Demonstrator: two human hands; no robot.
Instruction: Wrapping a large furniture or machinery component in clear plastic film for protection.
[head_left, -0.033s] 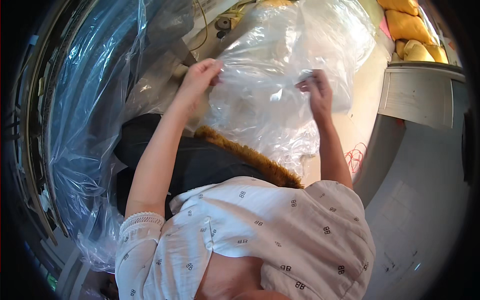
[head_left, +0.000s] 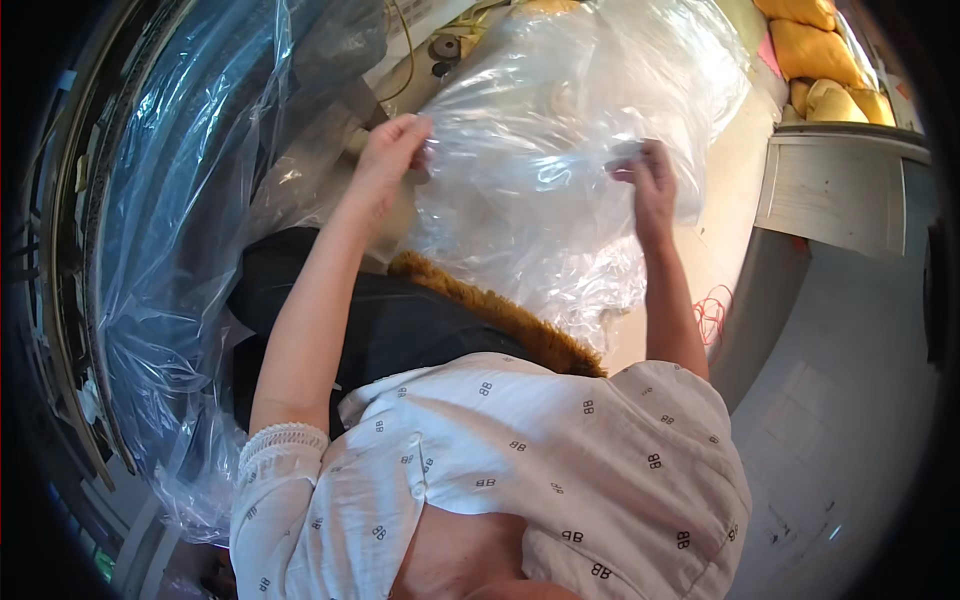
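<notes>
Clear plastic sheeting [head_left: 520, 215] lies in front of me, crinkled and shiny, and stretches between my two hands. My left hand [head_left: 392, 155] pinches its left edge between thumb and fingers. Opposite, my right hand [head_left: 645, 180] is closed on the sheeting with thumb and bent fingers. Something small and dark shows at the right fingertips; its kind is too unclear to tell. Close to my lap, a strip of brown furry trim [head_left: 500, 312] runs along the near side of the plastic.
More clear plastic [head_left: 165, 340] hangs in folds on the left beside a metal-edged frame [head_left: 85, 250]. Yellow-orange bundles [head_left: 822, 50] rest behind a pale cabinet [head_left: 835, 190] at the far right. Red string [head_left: 712, 315] lies tangled on the floor. A dark round part [head_left: 443, 48] sits farther back.
My hands have moved slightly apart, the left one leftward and the right one rightward. The plastic between them looks straighter and tauter.
</notes>
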